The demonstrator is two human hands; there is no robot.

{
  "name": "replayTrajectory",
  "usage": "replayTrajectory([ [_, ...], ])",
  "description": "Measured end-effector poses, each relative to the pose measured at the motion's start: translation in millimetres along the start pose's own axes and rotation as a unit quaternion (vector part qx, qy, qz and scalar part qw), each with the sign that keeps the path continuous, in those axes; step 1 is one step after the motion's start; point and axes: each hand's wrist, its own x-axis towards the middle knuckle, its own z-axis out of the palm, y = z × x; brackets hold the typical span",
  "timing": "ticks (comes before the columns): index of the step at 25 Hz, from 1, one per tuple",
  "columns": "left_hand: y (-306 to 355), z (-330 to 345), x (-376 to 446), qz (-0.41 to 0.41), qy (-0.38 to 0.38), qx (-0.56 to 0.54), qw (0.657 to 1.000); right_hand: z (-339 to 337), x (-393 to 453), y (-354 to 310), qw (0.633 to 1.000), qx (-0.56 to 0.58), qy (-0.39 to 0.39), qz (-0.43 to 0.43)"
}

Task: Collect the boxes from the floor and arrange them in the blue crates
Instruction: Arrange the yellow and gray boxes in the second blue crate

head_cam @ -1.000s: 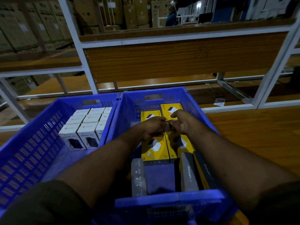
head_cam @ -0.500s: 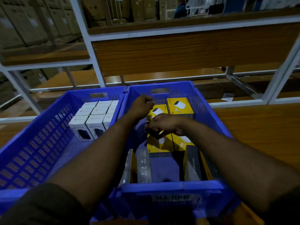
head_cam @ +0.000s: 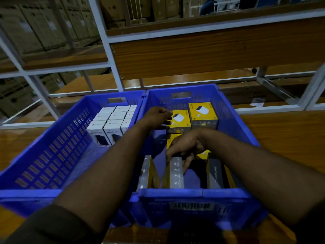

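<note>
Grey box (head_cam: 175, 171) in right hand (head_cam: 189, 147)

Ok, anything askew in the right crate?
Yes. In the right crate, two grey-edged boxes near the front lean apart instead of standing packed; the right hand grips one. The yellow boxes behind sit square.

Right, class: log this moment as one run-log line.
left hand: touching yellow cardboard box | right hand: grip on grey-edged upright box | site: right blue plastic crate
</note>
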Motion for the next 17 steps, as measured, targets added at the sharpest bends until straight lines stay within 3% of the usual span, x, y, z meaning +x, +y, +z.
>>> replayTrajectory([
  [6,2,6,-4,-0.034,-0.022,-0.027,0.999,-20,-23,0,0.986,-0.022,0.162,0.003],
  [9,-2,3,-1,-0.048,0.009,-0.044,0.998,-42,-32,5,0.965,0.038,0.257,-0.029],
  [14,-5,0,3,-0.098,0.036,-0.096,0.990,-63,-35,17,0.874,0.246,0.405,-0.105],
  [17,-3,-3,0,-0.166,-0.009,-0.160,0.973,-68,-35,15,0.809,0.370,0.425,-0.168],
])
